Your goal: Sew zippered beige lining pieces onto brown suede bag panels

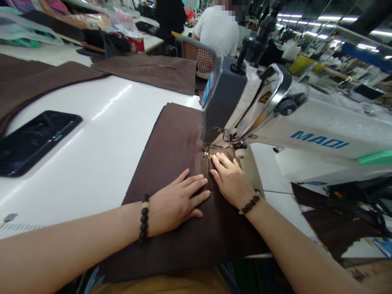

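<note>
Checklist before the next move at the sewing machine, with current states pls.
1. Brown cloth reaches under the sewing machine's head: ok.
2. Left hand lies spread on the cloth, apart from the machine: ok.
3. Right hand clear of the needle area: not ok, I'd say; its fingertips lie close by.
4. Small gold metal piece, probably a zipper pull, clear of the needle area: not ok, it sits right there.
5. Needle up or down: cannot tell, too small to make out.
6. Phone off the cloth being handled: ok, it lies apart.
</note>
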Available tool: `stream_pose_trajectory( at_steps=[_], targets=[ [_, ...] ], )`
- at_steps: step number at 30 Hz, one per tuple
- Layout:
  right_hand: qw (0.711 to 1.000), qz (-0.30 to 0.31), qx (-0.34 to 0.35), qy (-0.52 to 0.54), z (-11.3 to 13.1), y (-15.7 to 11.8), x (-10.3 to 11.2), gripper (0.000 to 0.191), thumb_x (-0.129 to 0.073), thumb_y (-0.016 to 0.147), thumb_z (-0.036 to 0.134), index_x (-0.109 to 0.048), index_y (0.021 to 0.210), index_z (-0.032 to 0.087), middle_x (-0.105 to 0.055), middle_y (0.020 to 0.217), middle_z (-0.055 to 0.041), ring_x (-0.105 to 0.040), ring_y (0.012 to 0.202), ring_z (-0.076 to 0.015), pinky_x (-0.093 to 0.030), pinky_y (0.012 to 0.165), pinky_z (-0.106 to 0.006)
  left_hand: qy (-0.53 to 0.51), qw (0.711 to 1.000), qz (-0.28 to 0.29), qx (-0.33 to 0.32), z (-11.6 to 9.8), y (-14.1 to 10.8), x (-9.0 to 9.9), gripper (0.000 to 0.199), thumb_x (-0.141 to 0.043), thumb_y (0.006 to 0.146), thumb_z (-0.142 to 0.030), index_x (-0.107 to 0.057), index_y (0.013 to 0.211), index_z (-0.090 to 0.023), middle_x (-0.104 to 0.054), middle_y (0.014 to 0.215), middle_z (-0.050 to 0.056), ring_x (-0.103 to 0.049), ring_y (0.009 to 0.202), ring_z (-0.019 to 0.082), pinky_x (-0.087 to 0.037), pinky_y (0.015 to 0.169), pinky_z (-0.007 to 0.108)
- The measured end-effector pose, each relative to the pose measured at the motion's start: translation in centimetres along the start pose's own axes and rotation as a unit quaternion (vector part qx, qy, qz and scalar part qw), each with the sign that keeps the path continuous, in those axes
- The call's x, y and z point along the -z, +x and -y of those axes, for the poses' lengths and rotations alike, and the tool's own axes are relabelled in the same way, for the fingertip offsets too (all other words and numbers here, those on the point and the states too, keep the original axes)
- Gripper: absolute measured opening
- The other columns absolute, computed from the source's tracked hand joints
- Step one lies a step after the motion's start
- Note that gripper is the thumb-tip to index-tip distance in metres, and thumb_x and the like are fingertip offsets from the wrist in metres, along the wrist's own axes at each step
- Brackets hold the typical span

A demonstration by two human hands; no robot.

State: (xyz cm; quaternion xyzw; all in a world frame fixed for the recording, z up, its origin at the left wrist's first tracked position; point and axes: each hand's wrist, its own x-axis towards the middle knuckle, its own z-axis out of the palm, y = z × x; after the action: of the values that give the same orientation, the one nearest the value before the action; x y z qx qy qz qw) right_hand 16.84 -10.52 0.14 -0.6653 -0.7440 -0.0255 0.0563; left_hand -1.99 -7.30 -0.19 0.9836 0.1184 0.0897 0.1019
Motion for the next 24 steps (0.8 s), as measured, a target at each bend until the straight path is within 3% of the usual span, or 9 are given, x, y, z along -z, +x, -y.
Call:
stream_pose_trajectory(
  at_steps=[15,20,24],
  targets=[
    [0.999,-0.002,0.008,0.043,-1.8,2.7,-0.4,0.035,-0.034,0.09,0.03,-0.053,0.115,0.015,-0.056,0.115,-0.0084,-0.047,0.107,-0.0219,-0.032,0.099,-0.039,0.002,1.0,0.008,-0.024,3.3,1.7,0.5,0.037,-0.046,0.088,-0.032,-0.048,0.12,-0.015,-0.046,0.124,0.015,-0.038,0.121,0.027,-0.024,0.103,0.052],
    [0.999,0.003,0.008,0.049,-2.2,3.5,-0.5,0.031,-0.035,0.09,0.03,-0.058,0.103,0.014,-0.06,0.106,-0.0108,-0.051,0.103,-0.022,-0.035,0.094,-0.038,0.011,0.999,0.006,-0.036,4.2,2.0,0.6,0.033,-0.047,0.088,-0.031,-0.05,0.118,-0.015,-0.048,0.122,0.014,-0.039,0.119,0.026,-0.025,0.102,0.051],
    [0.999,-0.028,0.001,0.033,-2.2,3.4,-0.9,0.032,-0.035,0.09,0.031,-0.057,0.104,0.013,-0.06,0.105,-0.0131,-0.051,0.101,-0.0235,-0.038,0.089,-0.038,0.023,0.999,-0.002,-0.027,4.1,2.0,0.3,0.033,-0.044,0.09,-0.03,-0.049,0.118,-0.013,-0.052,0.117,0.012,-0.042,0.116,0.024,-0.025,0.103,0.047]
  ],
)
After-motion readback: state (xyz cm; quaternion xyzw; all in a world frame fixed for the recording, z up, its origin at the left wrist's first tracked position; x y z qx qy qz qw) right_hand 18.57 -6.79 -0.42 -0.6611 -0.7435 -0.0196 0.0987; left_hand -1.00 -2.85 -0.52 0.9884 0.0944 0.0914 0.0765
